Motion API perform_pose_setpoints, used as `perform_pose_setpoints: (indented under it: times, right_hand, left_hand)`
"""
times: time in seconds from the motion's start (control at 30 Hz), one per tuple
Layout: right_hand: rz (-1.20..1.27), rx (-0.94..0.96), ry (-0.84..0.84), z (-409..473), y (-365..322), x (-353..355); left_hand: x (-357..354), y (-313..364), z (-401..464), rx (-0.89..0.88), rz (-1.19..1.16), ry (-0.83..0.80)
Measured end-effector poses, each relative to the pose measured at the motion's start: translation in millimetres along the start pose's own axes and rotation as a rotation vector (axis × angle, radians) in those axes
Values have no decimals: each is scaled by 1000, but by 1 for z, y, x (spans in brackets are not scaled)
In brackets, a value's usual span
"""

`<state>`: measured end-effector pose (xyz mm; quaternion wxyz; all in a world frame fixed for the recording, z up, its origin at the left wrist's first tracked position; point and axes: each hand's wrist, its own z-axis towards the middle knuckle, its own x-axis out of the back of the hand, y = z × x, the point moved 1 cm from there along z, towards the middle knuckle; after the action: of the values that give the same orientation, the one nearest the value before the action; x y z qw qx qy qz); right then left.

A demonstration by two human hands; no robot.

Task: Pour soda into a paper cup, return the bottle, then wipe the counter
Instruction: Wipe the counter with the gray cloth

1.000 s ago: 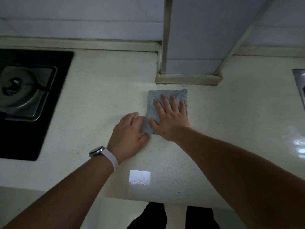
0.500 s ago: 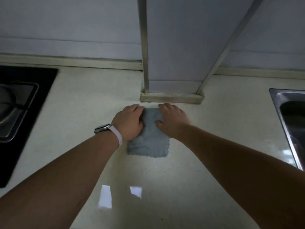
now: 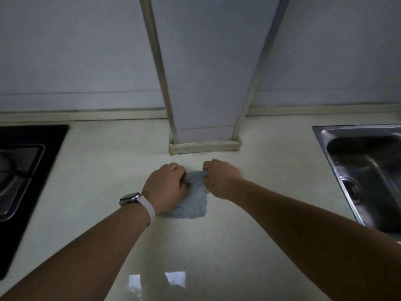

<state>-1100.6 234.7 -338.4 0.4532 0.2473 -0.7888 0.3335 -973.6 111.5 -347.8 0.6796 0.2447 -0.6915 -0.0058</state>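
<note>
Left hand (image 3: pixel 166 187) curled tight, fingers pinching the far left corner of the grey-blue cloth (image 3: pixel 191 203). Right hand (image 3: pixel 221 178) likewise clenched, gripping the far right corner, bunched fabric caught between thumb and fingers. Far edge of the cloth lifted and gathered between the two fists; near edge, scalloped, lying flat on the pale desk (image 3: pixel 108 170). Silver watch on a white strap (image 3: pixel 135 202) riding the left wrist. Both forearms reaching in from the bottom corners of the view, bare. Just beyond the knuckles, the cream base moulding of a tiled pillar (image 3: pixel 205 146), pillar rising straight up the middle of the wall. Off to the left, well apart from the cloth, a black glass hob (image 3: pixel 28 170) with a metal burner plate, partly cut by the frame edge. Off to the right, a steel sink (image 3: pixel 364 170) sunk into the desk, drain visible low in the basin. Bright window reflections glinting on the glossy surface near the front edge. No cup or bottle anywhere in view.
</note>
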Motion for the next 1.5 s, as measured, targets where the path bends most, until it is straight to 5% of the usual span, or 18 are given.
perform_pose_setpoints:
  times: [0.2,0.63,1.1,1.5]
  right_hand:
    - [7,-131,29,-48,38,37]
    - [10,-252,233,-118,123,114]
    - [105,-185,51,5,236,120]
    - [106,-67,133,96,275,137]
  left_hand:
    - [22,57,10,-167,57,-151]
    - [52,168,53,-315,-78,-154]
    - [-26,207,181,-49,180,-230]
    - [-35,200,276,166,258,-122]
